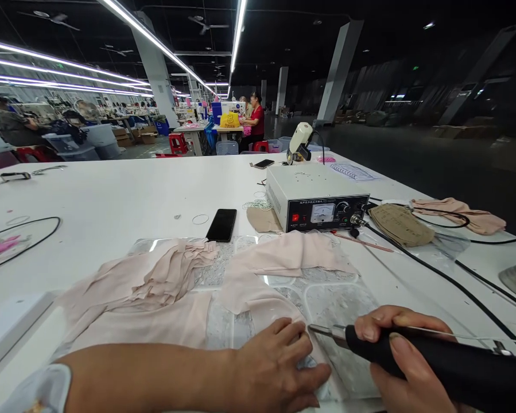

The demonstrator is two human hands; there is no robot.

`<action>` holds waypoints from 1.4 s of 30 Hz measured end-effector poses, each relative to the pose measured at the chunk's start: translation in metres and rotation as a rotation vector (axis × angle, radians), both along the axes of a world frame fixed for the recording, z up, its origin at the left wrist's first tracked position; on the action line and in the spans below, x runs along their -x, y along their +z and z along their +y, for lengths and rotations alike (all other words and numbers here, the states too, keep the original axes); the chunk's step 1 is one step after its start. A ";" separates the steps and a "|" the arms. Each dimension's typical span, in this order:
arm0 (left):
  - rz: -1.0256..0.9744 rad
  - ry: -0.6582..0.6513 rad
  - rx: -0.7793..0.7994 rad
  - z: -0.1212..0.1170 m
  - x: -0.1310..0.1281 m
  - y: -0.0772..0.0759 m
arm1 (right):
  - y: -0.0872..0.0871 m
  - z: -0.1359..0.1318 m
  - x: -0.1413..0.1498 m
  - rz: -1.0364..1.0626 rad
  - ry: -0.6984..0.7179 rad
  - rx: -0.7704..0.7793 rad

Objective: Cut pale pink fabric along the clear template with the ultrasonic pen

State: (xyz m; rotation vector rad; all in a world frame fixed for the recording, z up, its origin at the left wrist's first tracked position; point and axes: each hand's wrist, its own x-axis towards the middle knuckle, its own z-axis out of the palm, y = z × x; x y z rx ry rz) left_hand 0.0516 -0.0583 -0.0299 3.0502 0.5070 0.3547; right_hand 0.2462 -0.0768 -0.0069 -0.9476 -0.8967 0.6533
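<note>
My right hand (408, 350) is wrapped round a black pen-shaped ultrasonic cutter (456, 367). Its narrow metal tip points left, close beside the fingers of my left hand (279, 361). That hand presses down on a pale pink fabric piece (279, 258), its fingers bent and apart. Whether the tip touches the cloth, I cannot tell. Under the fabric lies a clear-edged grey marbled mat (339, 304). A layered pile of the same pink fabric (167, 272) spreads to the left, partly behind my left forearm.
A white control box (322, 198) with a dial stands behind the mat, a black cable (438, 272) running from it along the right. Around it are a black phone (221, 225), brown card templates (399, 225) and pink cloth (460, 213). A person in red (255, 117) sits farther back.
</note>
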 end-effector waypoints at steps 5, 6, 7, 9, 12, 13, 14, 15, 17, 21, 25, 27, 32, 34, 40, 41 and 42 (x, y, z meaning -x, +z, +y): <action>-0.014 -0.001 -0.023 0.000 -0.001 -0.001 | 0.000 0.003 0.002 -0.005 0.008 0.001; -0.017 0.000 -0.023 0.000 -0.001 0.000 | 0.001 0.004 0.002 -0.016 0.007 -0.003; -0.020 0.000 -0.023 0.000 -0.001 0.001 | 0.002 0.004 0.002 -0.029 0.004 -0.008; -0.028 0.000 -0.023 0.000 -0.001 0.002 | 0.004 0.005 0.001 -0.051 -0.001 -0.015; -0.037 -0.010 -0.016 0.000 -0.001 0.003 | 0.008 0.005 0.002 -0.050 0.004 -0.025; -0.041 -0.015 -0.012 0.000 -0.001 0.003 | 0.009 0.005 0.003 -0.044 0.002 -0.030; -0.045 -0.017 -0.008 0.000 -0.001 0.003 | 0.009 0.005 0.004 -0.041 -0.004 -0.035; -0.047 -0.019 -0.007 0.000 -0.001 0.003 | 0.009 0.005 0.005 -0.037 -0.008 -0.035; -0.052 -0.022 -0.011 0.000 -0.001 0.002 | 0.008 0.006 0.007 -0.030 -0.014 -0.022; -0.059 -0.019 -0.020 0.001 -0.001 0.003 | 0.004 0.010 0.010 0.016 -0.026 0.010; -0.052 -0.020 -0.026 0.001 -0.001 0.002 | 0.001 0.012 0.008 0.014 -0.023 0.006; -0.038 -0.017 -0.027 0.001 -0.001 0.002 | 0.001 0.010 0.006 -0.025 -0.025 -0.008; -0.021 0.005 -0.004 0.000 0.000 0.001 | 0.005 0.004 0.001 -0.060 -0.008 -0.026; -0.025 0.018 -0.004 -0.001 0.001 0.001 | 0.007 0.002 0.000 -0.065 0.014 -0.004; -0.028 0.038 -0.035 -0.002 0.003 -0.001 | 0.007 0.000 0.000 -0.054 0.056 -0.039; -0.027 0.041 -0.044 -0.002 0.003 -0.001 | 0.006 -0.001 0.000 -0.042 0.055 -0.054; -0.029 0.043 -0.053 -0.002 0.004 -0.001 | 0.005 -0.002 -0.001 -0.034 0.052 -0.061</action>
